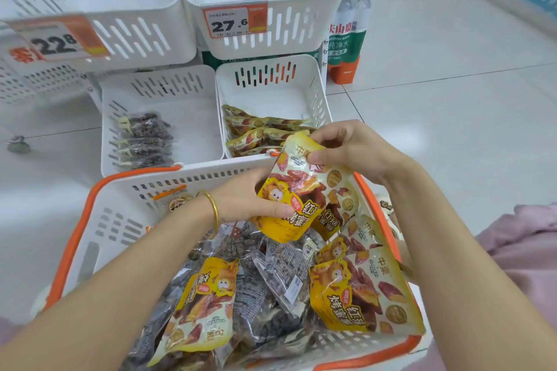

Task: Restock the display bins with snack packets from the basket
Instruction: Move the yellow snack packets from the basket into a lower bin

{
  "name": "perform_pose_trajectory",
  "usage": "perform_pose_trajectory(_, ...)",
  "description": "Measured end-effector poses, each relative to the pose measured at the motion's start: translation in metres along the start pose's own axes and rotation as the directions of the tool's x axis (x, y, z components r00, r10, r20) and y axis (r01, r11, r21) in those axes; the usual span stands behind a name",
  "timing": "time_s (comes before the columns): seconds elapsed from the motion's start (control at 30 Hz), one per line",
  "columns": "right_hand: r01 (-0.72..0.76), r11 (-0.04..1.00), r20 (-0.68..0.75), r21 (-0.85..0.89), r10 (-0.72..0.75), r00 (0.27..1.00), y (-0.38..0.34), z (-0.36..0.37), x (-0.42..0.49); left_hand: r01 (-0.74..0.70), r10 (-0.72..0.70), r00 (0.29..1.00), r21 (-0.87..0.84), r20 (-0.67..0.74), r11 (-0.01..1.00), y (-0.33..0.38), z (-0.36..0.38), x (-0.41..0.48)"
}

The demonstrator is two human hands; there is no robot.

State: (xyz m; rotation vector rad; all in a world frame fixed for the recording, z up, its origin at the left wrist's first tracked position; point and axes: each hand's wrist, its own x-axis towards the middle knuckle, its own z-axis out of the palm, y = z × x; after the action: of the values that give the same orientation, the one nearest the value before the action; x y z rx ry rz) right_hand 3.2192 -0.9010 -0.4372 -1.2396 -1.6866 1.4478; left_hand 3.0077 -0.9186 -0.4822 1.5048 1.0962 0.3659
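Above basket point(99, 220), left hand point(244, 199), right hand point(352, 147) both gripping yellow packet point(297, 190)

This is a shop. White bins point(289, 30) stand stacked in rows. On the left a price tag point(58, 39) says 22.8, and the one to its right says 27.6. Packs of bottled water point(351, 30) stand on the tiled floor point(452, 84) right of the bins. Near us is a shopping basket point(120, 220) full of snack packets point(361, 295).

Yellow snack packet point(301, 190) upright above white orange-rimmed basket point(120, 214), more yellow packets in right lower bin point(316, 99)
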Motion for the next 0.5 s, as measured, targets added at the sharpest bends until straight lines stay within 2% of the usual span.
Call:
perform_pose_trajectory(0.2, -0.016, 0.996, 0.064, 0.088, 0.01, 0.998, 0.006, 0.003, 0.009, 0.054, -0.055, 0.999, -0.16, 0.002, 0.986, -0.005, -0.001, -0.001)
perform_pose_trajectory(0.27, -0.056, 0.995, 0.078, 0.081, 0.05, 0.996, 0.01, -0.001, 0.012, 0.054, -0.055, 0.998, -0.158, 0.003, 0.986, -0.006, 0.001, 0.0)
perform_pose_trajectory(0.4, -0.204, 0.972, 0.14, -0.12, 0.22, 0.965, 0.015, -0.011, 0.02, 0.06, -0.064, 0.994, -0.051, -0.088, 0.997, 0.002, -0.007, 0.011)
perform_pose_trajectory(0.5, -0.192, 0.968, 0.075, -0.162, 0.206, 0.976, 0.008, -0.015, 0.032, 0.048, -0.026, 0.985, 0.128, -0.172, 0.991, 0.019, -0.02, 0.025)
